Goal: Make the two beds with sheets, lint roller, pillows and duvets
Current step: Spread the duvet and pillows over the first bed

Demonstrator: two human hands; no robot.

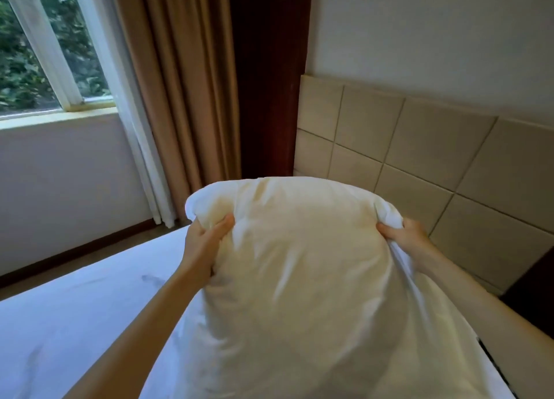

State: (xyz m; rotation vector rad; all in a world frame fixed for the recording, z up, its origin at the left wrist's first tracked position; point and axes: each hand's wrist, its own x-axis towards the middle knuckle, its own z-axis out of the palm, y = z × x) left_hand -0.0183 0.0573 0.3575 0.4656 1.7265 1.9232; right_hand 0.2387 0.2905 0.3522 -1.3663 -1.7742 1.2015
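Note:
A large white pillow [299, 273] fills the middle of the view, held up over the bed. My left hand [204, 243] grips its upper left corner, thumb on the front. Over at the upper right corner, my right hand [404, 235] grips bunched fabric. Under and to the left of the pillow lies the bed with a smooth white sheet [75, 323]. The pillow's far end points toward the beige padded headboard [419, 147].
A window [36, 45] with a white sheer and tan curtain [180, 84] stands left of the bed. A strip of floor [90, 255] runs between bed and wall. A dark piece of furniture [533, 290] sits at the right by the headboard.

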